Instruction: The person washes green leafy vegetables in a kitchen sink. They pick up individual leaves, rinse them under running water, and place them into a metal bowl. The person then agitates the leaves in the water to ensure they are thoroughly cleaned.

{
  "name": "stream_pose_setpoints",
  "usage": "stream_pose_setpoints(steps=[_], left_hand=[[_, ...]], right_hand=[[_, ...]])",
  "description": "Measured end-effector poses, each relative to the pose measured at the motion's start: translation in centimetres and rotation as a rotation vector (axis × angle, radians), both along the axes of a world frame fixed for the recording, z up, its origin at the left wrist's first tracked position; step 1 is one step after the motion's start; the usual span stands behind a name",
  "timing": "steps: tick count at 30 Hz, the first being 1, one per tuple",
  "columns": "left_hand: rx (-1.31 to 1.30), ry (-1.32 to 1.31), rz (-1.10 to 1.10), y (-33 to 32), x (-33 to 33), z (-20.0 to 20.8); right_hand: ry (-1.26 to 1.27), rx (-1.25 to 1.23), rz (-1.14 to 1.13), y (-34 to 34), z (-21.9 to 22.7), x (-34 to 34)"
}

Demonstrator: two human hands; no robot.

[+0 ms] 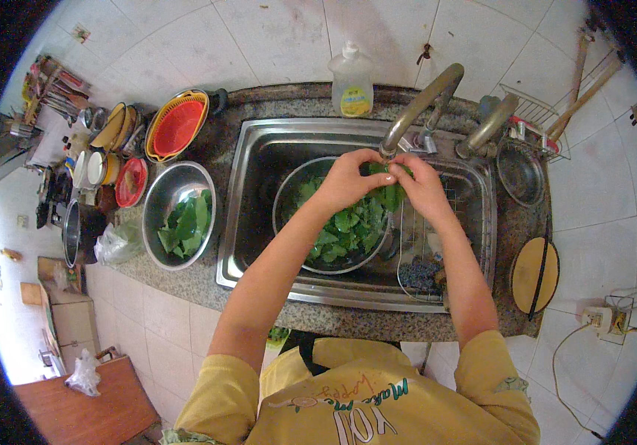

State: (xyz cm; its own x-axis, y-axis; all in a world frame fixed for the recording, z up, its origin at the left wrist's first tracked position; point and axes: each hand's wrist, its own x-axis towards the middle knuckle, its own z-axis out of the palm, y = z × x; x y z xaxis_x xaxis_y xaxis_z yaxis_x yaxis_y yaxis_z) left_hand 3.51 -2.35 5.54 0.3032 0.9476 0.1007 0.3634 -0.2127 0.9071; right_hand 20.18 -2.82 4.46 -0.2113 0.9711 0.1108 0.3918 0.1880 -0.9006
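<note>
My left hand and my right hand meet just below the spout of the metal faucet. Their fingertips pinch a green leaf that hangs down between them. Beneath them, a round basin stands in the steel sink, holding many loose leafy greens. Part of the basin's far rim and contents is hidden by my left hand and forearm. More green leaves lie in a steel bowl on the counter, left of the sink.
A wire rack sits in the sink's right part with a dark scrubber. Behind the sink stands a soap bottle. A red basket and a clear plastic bag lie left. A round board leans at right.
</note>
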Motion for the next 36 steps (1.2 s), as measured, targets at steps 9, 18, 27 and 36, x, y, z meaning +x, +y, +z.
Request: stream_pose_setpoints(steps=[9, 18, 27, 36], left_hand=[[-0.117, 0.038, 0.003, 0.7, -0.7, 0.3], [-0.312, -0.182, -0.046, -0.1, -1.1, 0.5], [-0.334, -0.328, -0.172, -0.3, -1.5, 0.7], [-0.282, -0.313, -0.173, -0.1, -1.3, 0.4]], right_hand=[[0.345, -0.273, 0.049, -0.9, 0.5, -0.2], [0.433, -0.253, 0.106, -0.9, -0.3, 0.1], [0.509, -0.296, 0.054, -0.6, 0.5, 0.3], [0.586, -0.310, 0.064, -0.5, 0.6, 0.2]])
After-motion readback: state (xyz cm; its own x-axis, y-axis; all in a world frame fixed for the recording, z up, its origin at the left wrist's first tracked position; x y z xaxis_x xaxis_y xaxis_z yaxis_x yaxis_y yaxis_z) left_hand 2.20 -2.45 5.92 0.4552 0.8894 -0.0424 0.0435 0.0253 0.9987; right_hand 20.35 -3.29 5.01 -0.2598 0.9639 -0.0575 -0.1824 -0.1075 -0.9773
